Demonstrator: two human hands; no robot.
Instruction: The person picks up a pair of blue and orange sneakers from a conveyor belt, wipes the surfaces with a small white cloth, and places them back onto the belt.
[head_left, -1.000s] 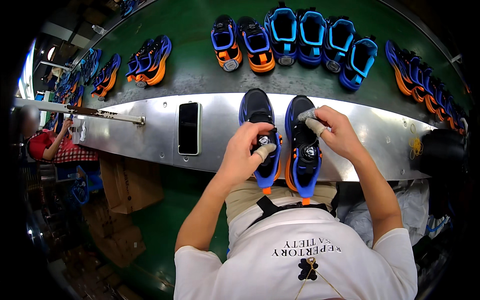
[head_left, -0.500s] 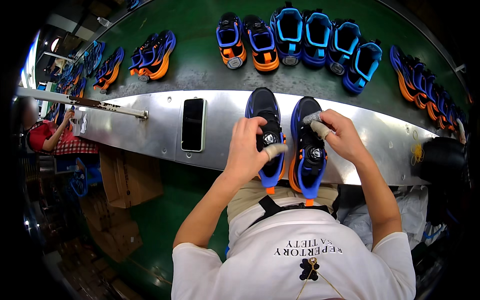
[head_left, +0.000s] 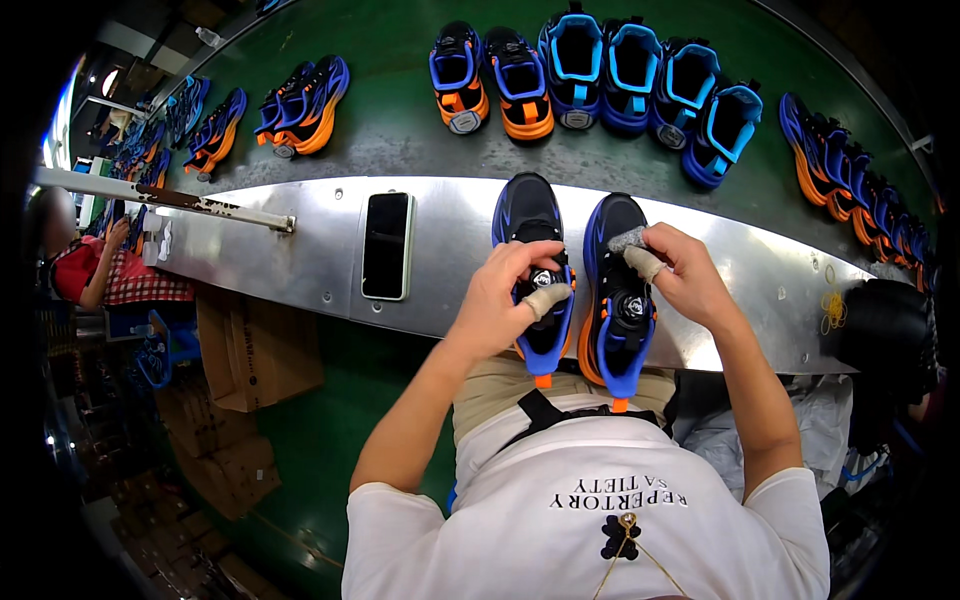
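- Head view: two blue-and-orange shoes stand side by side at the near edge of the metal counter (head_left: pixel 300 250), heels overhanging toward the person.
- Left hand (head_left: pixel 500 305), thumb taped, curls over the left shoe (head_left: pixel 533 270), fingers pinching the round dial on its tongue.
- Right hand (head_left: pixel 685 275), fingertips taped, rests on the right shoe (head_left: pixel 618 300), fingers bunched at the upper tongue; the dial below them is exposed.
- Black phone (head_left: pixel 386 245) lies flat, left of the shoes.
- More shoes line the green belt (head_left: pixel 400 120) beyond the counter's far edge.
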